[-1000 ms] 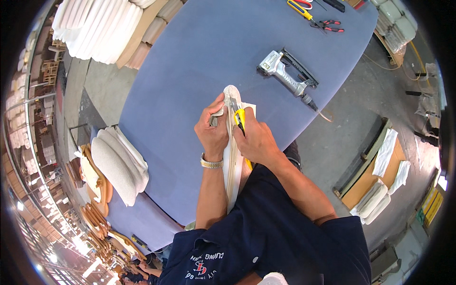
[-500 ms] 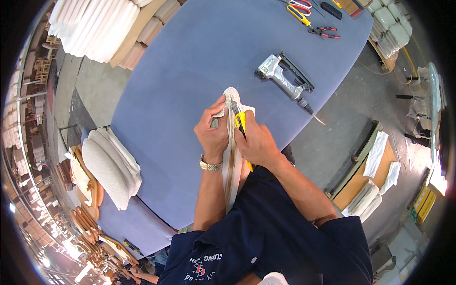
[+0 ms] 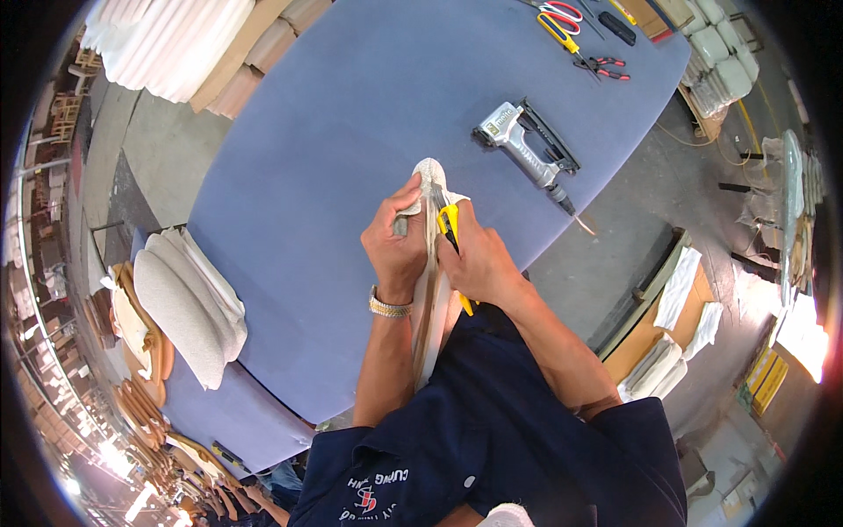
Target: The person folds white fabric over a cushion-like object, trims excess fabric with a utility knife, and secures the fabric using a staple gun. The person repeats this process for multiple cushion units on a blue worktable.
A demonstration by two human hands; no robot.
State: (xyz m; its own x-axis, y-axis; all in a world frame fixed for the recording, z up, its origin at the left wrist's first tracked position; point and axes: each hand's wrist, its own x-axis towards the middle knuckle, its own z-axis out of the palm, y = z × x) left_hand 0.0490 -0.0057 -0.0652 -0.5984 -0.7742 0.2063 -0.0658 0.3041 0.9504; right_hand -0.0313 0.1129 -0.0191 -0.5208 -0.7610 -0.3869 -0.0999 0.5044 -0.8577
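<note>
Upright against my body stands a long, narrow padded piece covered in whitish fabric, with a brown strip down its edge. My left hand is closed around its upper part, gripping it and a loose flap of fabric; a metal-banded watch sits on that wrist. In my closed right hand is a yellow-and-black utility knife. Its blade points up at the fabric near the rounded top; whether the tip touches is too small to tell.
A silver staple gun with a hose lies on the blue-covered table. Scissors and red-handled pliers lie at the far right. Padded cushions are stacked at the left. White fabric pieces hang over a crate at right.
The view has shifted slightly. Both hands keep their grips, and the knife stays near the top of the padded piece with only a small movement.
</note>
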